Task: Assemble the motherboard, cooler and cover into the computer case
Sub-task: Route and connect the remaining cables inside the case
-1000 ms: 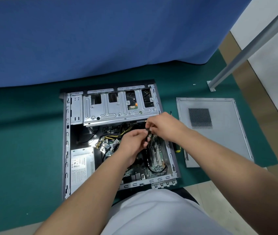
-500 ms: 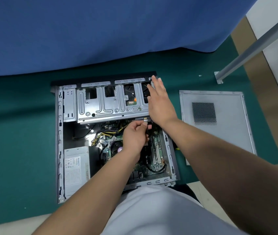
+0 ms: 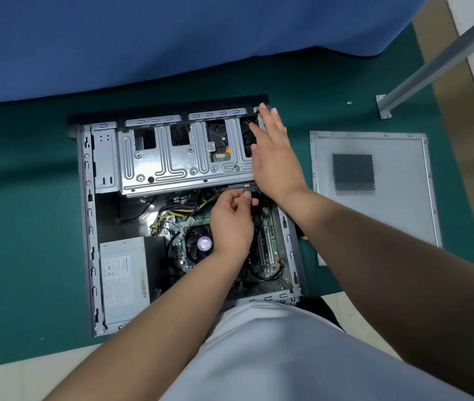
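Right hand (image 3: 276, 157) now flat, connector (image 3: 246, 187) between left fingers (image 3: 247, 195).

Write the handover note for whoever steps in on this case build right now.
Left hand: pinches a small black cable connector just below the silver metal drive cage.
Right hand: flat, fingers straight, on the cage's right end.
The open grey computer case lies on the green mat.
Done: green motherboard and black round fan cooler sit inside.
Left: seat the connector, then fit the grey perforated side cover, lying on the mat right of the case.
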Action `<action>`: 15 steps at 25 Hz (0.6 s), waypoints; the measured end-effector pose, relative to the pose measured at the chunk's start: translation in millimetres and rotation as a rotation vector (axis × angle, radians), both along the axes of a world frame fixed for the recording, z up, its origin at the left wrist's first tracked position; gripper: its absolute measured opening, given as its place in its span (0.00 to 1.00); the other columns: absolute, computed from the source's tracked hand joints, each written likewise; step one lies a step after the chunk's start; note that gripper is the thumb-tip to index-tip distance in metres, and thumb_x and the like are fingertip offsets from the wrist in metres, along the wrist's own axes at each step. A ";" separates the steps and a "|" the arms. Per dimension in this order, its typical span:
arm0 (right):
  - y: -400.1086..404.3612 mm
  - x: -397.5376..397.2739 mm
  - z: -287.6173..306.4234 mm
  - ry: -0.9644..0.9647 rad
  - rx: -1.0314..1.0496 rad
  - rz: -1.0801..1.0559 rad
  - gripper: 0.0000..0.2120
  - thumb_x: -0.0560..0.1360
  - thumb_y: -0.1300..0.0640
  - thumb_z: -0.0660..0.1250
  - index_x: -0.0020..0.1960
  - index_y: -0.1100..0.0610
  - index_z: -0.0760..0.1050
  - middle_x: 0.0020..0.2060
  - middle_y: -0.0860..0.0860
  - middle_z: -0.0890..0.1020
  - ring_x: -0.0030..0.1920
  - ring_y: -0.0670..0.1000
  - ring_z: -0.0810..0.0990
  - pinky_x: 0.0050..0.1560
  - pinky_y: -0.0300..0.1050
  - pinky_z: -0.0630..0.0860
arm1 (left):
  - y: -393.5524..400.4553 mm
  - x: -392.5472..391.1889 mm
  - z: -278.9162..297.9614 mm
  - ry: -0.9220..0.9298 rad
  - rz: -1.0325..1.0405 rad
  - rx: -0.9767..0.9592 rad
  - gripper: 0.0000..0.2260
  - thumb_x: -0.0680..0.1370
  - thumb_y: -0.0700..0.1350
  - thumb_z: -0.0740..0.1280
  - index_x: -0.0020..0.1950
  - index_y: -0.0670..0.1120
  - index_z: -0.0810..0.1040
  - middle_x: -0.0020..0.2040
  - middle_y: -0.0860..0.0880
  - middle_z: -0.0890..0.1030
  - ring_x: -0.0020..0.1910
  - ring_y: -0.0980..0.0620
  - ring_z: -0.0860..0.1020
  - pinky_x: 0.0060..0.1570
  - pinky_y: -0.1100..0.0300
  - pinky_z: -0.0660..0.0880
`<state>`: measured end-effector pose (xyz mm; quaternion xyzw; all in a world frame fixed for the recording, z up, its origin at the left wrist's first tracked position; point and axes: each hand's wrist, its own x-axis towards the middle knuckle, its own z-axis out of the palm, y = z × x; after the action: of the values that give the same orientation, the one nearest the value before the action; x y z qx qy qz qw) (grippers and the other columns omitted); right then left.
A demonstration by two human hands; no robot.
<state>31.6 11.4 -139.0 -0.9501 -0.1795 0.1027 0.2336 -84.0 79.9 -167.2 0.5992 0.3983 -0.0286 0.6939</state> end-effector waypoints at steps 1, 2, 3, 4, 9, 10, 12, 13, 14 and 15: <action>-0.3 0.2 0.7 -0.002 0.003 0.000 0.23 0.84 0.64 0.55 0.78 0.63 0.64 0.83 0.53 0.51 0.83 0.54 0.45 0.82 0.55 0.49 | -0.3 0.0 -0.3 -0.005 -0.003 0.007 0.04 0.84 0.44 0.65 0.52 0.45 0.79 0.44 0.48 0.86 0.33 0.53 0.73 0.44 0.52 0.71; -0.5 0.2 1.6 -0.004 0.005 0.000 0.23 0.84 0.65 0.55 0.78 0.64 0.64 0.83 0.53 0.51 0.83 0.54 0.45 0.82 0.55 0.48 | -0.3 -0.4 -0.4 -0.011 -0.008 0.019 0.05 0.84 0.44 0.65 0.52 0.45 0.79 0.43 0.48 0.86 0.34 0.53 0.73 0.44 0.51 0.72; -0.5 0.0 2.4 -0.004 0.007 -0.001 0.23 0.84 0.65 0.55 0.78 0.64 0.64 0.83 0.54 0.51 0.83 0.54 0.45 0.82 0.55 0.48 | -0.5 -0.5 -1.0 -0.017 -0.013 0.032 0.05 0.84 0.44 0.65 0.52 0.45 0.79 0.43 0.48 0.86 0.34 0.53 0.73 0.44 0.51 0.72; -0.5 -0.4 3.1 -0.002 0.010 -0.002 0.23 0.84 0.65 0.55 0.78 0.64 0.65 0.83 0.54 0.51 0.83 0.54 0.45 0.82 0.55 0.48 | -0.5 -1.2 -1.6 -0.023 -0.016 0.042 0.05 0.84 0.44 0.65 0.52 0.45 0.79 0.43 0.48 0.86 0.34 0.53 0.74 0.45 0.51 0.72; 0.0 -0.5 3.6 0.002 0.019 -0.006 0.23 0.83 0.66 0.55 0.78 0.64 0.65 0.83 0.54 0.52 0.83 0.55 0.46 0.82 0.55 0.48 | 0.1 0.8 -1.3 0.002 0.001 0.037 0.06 0.83 0.45 0.66 0.54 0.44 0.81 0.42 0.50 0.86 0.34 0.53 0.74 0.42 0.50 0.74; -0.2 -0.4 3.8 0.003 0.022 -0.008 0.23 0.83 0.66 0.55 0.78 0.64 0.65 0.83 0.54 0.52 0.83 0.54 0.46 0.82 0.55 0.48 | 0.8 1.1 -0.7 0.012 0.006 0.031 0.06 0.83 0.45 0.67 0.54 0.45 0.81 0.41 0.50 0.86 0.33 0.54 0.74 0.41 0.52 0.75; -0.1 -0.9 4.3 0.005 0.023 -0.011 0.23 0.83 0.66 0.55 0.78 0.63 0.65 0.83 0.54 0.52 0.83 0.54 0.46 0.82 0.55 0.47 | 3.4 0.1 0.8 0.022 -0.001 0.007 0.06 0.83 0.46 0.67 0.51 0.46 0.82 0.38 0.52 0.85 0.30 0.57 0.74 0.35 0.57 0.76; 0.1 -1.2 4.5 0.005 0.024 -0.012 0.23 0.83 0.66 0.55 0.78 0.63 0.65 0.83 0.54 0.52 0.83 0.54 0.46 0.82 0.54 0.47 | 4.7 -0.8 1.1 0.030 -0.030 0.011 0.08 0.84 0.47 0.67 0.49 0.47 0.83 0.36 0.52 0.85 0.29 0.57 0.74 0.33 0.59 0.76; 0.2 -1.5 4.7 0.006 0.023 -0.013 0.23 0.83 0.66 0.55 0.78 0.63 0.65 0.83 0.53 0.52 0.83 0.54 0.46 0.82 0.54 0.47 | 6.2 -2.4 1.2 0.040 -0.078 0.039 0.11 0.84 0.49 0.66 0.46 0.47 0.83 0.34 0.52 0.83 0.29 0.56 0.74 0.33 0.59 0.75; 0.5 -1.6 5.0 0.006 0.021 -0.013 0.23 0.83 0.66 0.55 0.78 0.63 0.65 0.83 0.54 0.52 0.83 0.54 0.46 0.82 0.54 0.47 | 7.1 -3.1 1.3 0.047 -0.130 0.073 0.14 0.84 0.51 0.65 0.45 0.46 0.83 0.33 0.52 0.82 0.29 0.54 0.73 0.34 0.58 0.73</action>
<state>30.0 11.8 -134.0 -0.9484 -0.1736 0.1021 0.2447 -87.1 87.1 -166.0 0.6477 0.3756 -0.0733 0.6588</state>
